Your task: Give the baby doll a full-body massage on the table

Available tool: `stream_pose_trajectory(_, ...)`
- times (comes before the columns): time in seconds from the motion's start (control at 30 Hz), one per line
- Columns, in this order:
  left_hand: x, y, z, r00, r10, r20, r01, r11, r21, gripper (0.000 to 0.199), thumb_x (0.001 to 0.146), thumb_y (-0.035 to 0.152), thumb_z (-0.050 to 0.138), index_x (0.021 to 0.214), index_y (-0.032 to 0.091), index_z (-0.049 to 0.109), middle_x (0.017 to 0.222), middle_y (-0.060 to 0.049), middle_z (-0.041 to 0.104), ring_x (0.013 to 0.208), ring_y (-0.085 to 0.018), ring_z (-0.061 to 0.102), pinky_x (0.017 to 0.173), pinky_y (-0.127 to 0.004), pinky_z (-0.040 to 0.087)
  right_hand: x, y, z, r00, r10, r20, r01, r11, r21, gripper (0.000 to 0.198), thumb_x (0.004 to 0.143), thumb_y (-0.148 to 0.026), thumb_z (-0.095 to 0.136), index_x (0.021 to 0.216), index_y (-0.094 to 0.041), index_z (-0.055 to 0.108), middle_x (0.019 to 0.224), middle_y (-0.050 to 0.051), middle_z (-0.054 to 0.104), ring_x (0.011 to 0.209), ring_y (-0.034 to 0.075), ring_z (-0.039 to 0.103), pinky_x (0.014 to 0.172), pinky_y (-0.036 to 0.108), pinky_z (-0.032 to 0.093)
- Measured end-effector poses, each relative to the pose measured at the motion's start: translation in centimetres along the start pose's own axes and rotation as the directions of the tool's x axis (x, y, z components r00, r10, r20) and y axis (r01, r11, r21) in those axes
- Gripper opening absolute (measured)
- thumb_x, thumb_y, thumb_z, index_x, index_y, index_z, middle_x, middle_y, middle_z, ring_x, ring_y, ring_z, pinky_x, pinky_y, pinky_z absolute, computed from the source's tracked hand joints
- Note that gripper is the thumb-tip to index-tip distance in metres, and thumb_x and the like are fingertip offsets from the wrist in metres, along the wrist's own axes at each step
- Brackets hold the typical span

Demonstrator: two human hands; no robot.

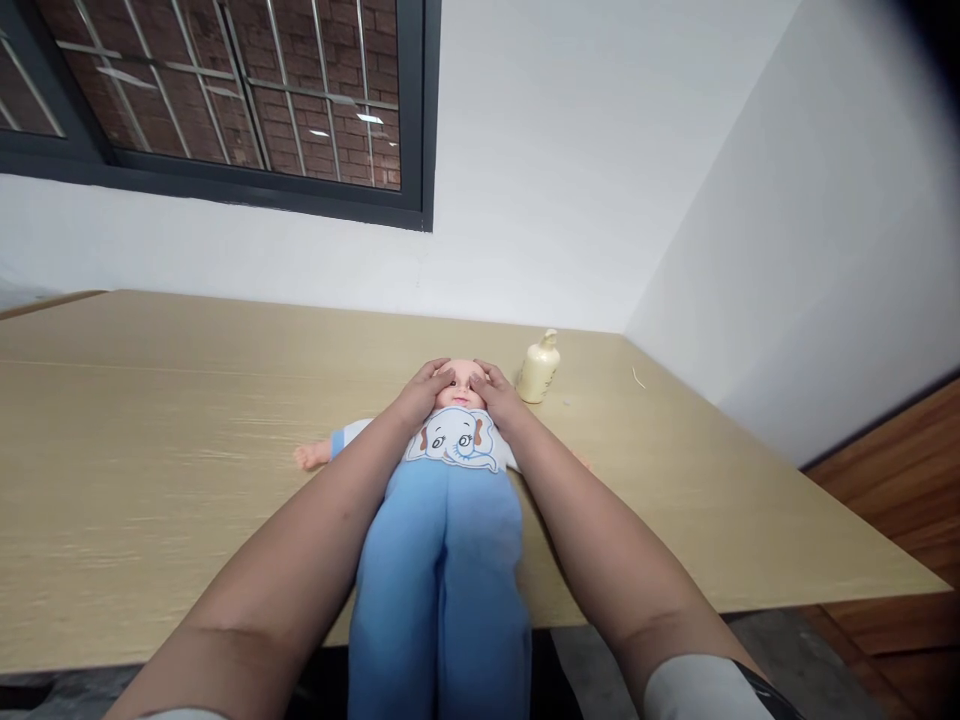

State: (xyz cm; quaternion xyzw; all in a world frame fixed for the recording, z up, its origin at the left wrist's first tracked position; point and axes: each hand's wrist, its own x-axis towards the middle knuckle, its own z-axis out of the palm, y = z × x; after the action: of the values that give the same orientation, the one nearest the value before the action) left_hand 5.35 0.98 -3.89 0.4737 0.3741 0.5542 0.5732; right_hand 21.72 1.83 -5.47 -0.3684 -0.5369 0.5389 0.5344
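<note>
A baby doll (pixel 442 520) lies on its back on the table, its head at the far end and its blue-trousered legs toward me. An elephant face is on its white top. My left hand (pixel 424 390) cups one side of the doll's head, with the thumb over the face near the eye. On the other side, my right hand (pixel 496 390) curls round the head in the same way. The fingertips behind the head are partly hidden. One doll arm stretches out to the left; the other is mostly behind my right forearm.
A cream pump bottle (pixel 540 372) stands upright just right of the doll's head. The wooden table (pixel 187 450) reaches back to a white wall with a barred window (pixel 247 90) above. Wooden panelling (pixel 900 480) is at the right.
</note>
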Motion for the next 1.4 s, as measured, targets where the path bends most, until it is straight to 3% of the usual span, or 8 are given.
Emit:
stream_pose_trajectory(0.2, 0.5, -0.5, -0.6, 0.996, -0.077, 0.041, 0.083, 0.978, -0.192, 0.06, 0.071, 0.027, 0.074, 0.127, 0.016, 0.055, 0.125, -0.016, 0.063, 0.106, -0.03, 0.065, 0.095, -0.045, 0.051, 0.1, -0.3, -0.3, 0.991, 0.131, 0.026, -0.133, 0.959, 0.251, 0.063, 0.072, -0.032, 0.076, 0.13, -0.025, 0.052, 0.12, 0.006, 0.066, 0.106, 0.025, 0.065, 0.101, 0.045, 0.048)
stream_pose_trajectory(0.43, 0.1, -0.3, -0.8, 0.996, -0.07, 0.062, 0.083, 0.967, -0.243, 0.063, 0.068, 0.024, 0.07, 0.129, 0.016, 0.055, 0.124, -0.015, 0.063, 0.106, -0.032, 0.065, 0.095, -0.047, 0.05, -0.5, -0.7, -0.6, 0.988, 0.122, 0.091, -0.145, 0.935, 0.325, 0.076, 0.065, -0.023, 0.08, 0.134, -0.023, 0.048, 0.12, 0.008, 0.065, 0.105, 0.026, 0.066, 0.1, 0.044, 0.049)
stream_pose_trajectory(0.53, -0.2, 0.0, -0.5, 0.997, -0.041, 0.057, 0.049, 0.991, -0.128, 0.065, 0.067, 0.026, 0.072, 0.128, 0.018, 0.054, 0.116, -0.013, 0.065, 0.099, -0.03, 0.067, 0.088, -0.043, 0.053, -0.6, -0.7, -0.2, 0.994, 0.098, 0.047, -0.106, 0.967, 0.23, 0.076, 0.064, -0.028, 0.083, 0.132, -0.024, 0.049, 0.114, 0.007, 0.066, 0.098, 0.025, 0.067, 0.096, 0.044, 0.051)
stream_pose_trajectory(0.7, -0.4, 0.4, 0.1, 0.997, 0.02, -0.072, -0.004, 0.975, 0.22, 0.061, 0.065, 0.036, 0.078, 0.12, 0.021, 0.057, 0.103, -0.008, 0.066, 0.088, -0.025, 0.067, 0.08, -0.037, 0.053, -0.3, -0.6, 0.5, 0.995, 0.087, -0.044, -0.085, 0.995, 0.059, 0.08, 0.061, -0.039, 0.085, 0.131, -0.026, 0.048, 0.113, 0.007, 0.063, 0.093, 0.023, 0.067, 0.09, 0.042, 0.053)
stream_pose_trajectory(0.8, -0.6, 0.7, 0.3, 0.996, 0.029, -0.082, -0.007, 0.965, 0.262, 0.058, 0.067, 0.038, 0.078, 0.119, 0.021, 0.058, 0.101, -0.007, 0.066, 0.085, -0.023, 0.067, 0.078, -0.035, 0.053, -0.1, -0.5, 0.6, 0.993, 0.087, -0.083, -0.088, 0.996, -0.007, 0.076, 0.061, -0.043, 0.085, 0.127, -0.026, 0.051, 0.108, 0.006, 0.064, 0.09, 0.022, 0.067, 0.087, 0.042, 0.054)
stream_pose_trajectory(0.93, -0.7, 0.7, 0.5, 0.998, 0.03, -0.062, -0.019, 0.984, 0.178, 0.055, 0.071, 0.04, 0.077, 0.117, 0.018, 0.058, 0.101, -0.009, 0.069, 0.088, -0.024, 0.067, 0.08, -0.035, 0.054, 0.1, -0.3, 0.5, 0.992, 0.073, -0.105, -0.075, 0.997, -0.012, 0.068, 0.065, -0.048, 0.081, 0.123, -0.026, 0.054, 0.104, 0.005, 0.065, 0.09, 0.022, 0.067, 0.087, 0.042, 0.054)
stream_pose_trajectory(1.13, 0.0, 0.0, 0.0, 1.0, -0.008, 0.016, 0.008, 0.999, -0.034, 0.047, 0.075, 0.038, 0.072, 0.115, 0.016, 0.06, 0.108, -0.011, 0.07, 0.096, -0.026, 0.067, 0.087, -0.039, 0.053, 0.3, -0.2, -0.1, 0.993, 0.118, -0.017, -0.113, 0.976, 0.185, 0.056, 0.072, -0.041, 0.076, 0.123, -0.026, 0.057, 0.107, 0.005, 0.069, 0.097, 0.023, 0.067, 0.095, 0.043, 0.051)
stream_pose_trajectory(1.4, 0.1, -0.2, -0.3, 0.995, -0.096, -0.001, 0.092, 0.963, -0.251, 0.052, 0.072, 0.026, 0.07, 0.122, 0.017, 0.059, 0.122, -0.015, 0.065, 0.105, -0.03, 0.066, 0.092, -0.044, 0.052, -0.4, -0.7, -0.5, 0.989, 0.138, 0.05, -0.147, 0.94, 0.308, 0.073, 0.063, -0.022, 0.081, 0.13, -0.022, 0.052, 0.112, 0.007, 0.068, 0.1, 0.026, 0.067, 0.096, 0.046, 0.051)
